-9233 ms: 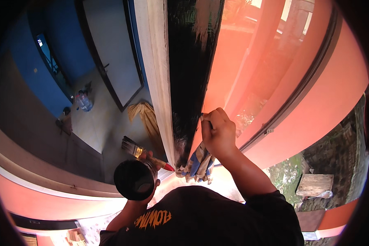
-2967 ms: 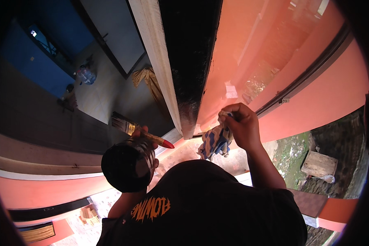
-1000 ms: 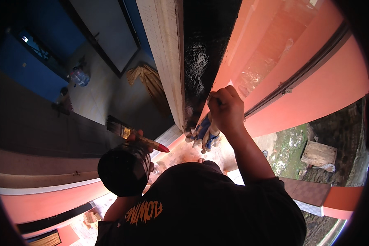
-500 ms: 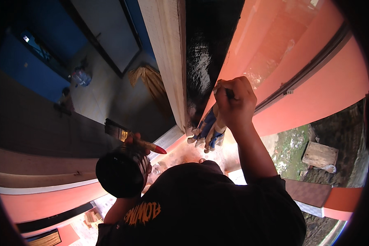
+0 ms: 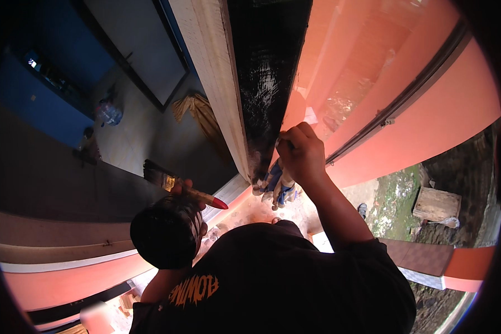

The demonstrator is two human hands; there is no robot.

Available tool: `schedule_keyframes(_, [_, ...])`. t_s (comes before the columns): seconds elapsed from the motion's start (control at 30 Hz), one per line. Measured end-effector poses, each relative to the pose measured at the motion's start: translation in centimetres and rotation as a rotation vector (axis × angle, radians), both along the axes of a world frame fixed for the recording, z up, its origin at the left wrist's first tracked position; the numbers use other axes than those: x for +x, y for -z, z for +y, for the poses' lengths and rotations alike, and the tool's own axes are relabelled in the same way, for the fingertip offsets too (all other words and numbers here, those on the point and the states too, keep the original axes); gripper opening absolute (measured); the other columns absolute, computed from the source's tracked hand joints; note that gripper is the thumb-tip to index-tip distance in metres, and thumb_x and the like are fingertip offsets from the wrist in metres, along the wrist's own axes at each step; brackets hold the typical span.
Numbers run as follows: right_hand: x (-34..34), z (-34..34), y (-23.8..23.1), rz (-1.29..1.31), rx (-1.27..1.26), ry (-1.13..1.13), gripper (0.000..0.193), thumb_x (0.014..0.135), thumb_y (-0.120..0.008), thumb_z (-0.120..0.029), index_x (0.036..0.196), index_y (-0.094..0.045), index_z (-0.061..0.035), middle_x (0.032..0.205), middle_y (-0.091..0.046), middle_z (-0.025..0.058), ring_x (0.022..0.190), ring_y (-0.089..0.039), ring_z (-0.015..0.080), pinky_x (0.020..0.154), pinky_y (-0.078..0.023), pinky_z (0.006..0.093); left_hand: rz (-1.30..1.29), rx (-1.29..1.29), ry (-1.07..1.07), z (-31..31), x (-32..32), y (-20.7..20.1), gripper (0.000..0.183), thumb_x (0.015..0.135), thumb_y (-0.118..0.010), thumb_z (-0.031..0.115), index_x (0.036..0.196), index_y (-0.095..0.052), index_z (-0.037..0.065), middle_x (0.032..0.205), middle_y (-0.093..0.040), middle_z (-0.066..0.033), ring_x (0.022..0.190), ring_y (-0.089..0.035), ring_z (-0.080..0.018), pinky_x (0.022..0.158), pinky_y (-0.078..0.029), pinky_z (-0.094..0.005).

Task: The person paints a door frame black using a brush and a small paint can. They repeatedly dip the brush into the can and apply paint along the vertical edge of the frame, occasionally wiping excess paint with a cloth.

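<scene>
In my left hand (image 5: 190, 192), at the lower left, are a dark round paint can (image 5: 164, 236) and a flat paintbrush (image 5: 203, 197) with dark bristles and a red handle tip. The brush lies across the top of the can, bristles pointing left. My right hand (image 5: 301, 153) is closed in a pinch beside the right edge of a glossy black-painted door frame (image 5: 264, 83). Whatever it pinches, if anything, is too small to make out. Just below it hangs a bunched blue and beige cloth (image 5: 273, 186); whether my hand touches it cannot be told.
A bare pale wood strip (image 5: 209, 67) borders the black face. Left of it is a dark room with a gold curtain (image 5: 197, 114) and a clear bottle (image 5: 110, 113). A pink wall (image 5: 412, 133) runs along the right. Outside stands a wooden block (image 5: 437, 204).
My right hand has moved left and slightly down along the frame's edge, still closed. The view has shifted a little. My left hand keeps the can and brush in the same place.
</scene>
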State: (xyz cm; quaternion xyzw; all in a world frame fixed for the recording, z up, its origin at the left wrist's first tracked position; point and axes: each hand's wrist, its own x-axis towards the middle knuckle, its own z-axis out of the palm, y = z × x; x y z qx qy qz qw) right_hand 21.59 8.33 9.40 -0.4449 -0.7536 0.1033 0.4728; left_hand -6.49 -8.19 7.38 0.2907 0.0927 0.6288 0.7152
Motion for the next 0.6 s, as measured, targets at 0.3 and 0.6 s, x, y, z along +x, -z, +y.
schedule_keyframes(0.3, [2.9,-3.7,4.5,-0.045,-0.201,-0.122,0.011,0.079,-0.074,0.0,0.09,-0.071,-0.0013,0.081,-0.064,0.0119,0.072,-0.068,0.0291,0.064,-0.054,0.0365,-0.038,-0.07,-0.197,-2.0,1.6,-0.3,0.061,0.101,-0.06,0.024,0.156,-0.035,0.012,0.162,-0.029,-0.0105,0.128,-0.055,-0.0279,0.077,-0.06,-0.0389])
schedule_keyframes(0.6, [0.5,-4.8,4.1,0.118,-0.473,-0.401,0.011,0.084,-0.071,0.006,0.094,-0.07,0.0011,0.092,-0.067,0.0116,0.086,-0.07,0.0213,0.074,-0.057,0.031,0.135,-0.065,-0.356,-3.7,0.6,-0.4,0.077,0.091,-0.066,-0.002,0.158,-0.03,0.012,0.162,-0.03,-0.0099,0.124,-0.051,-0.021,0.095,-0.056,-0.0306])
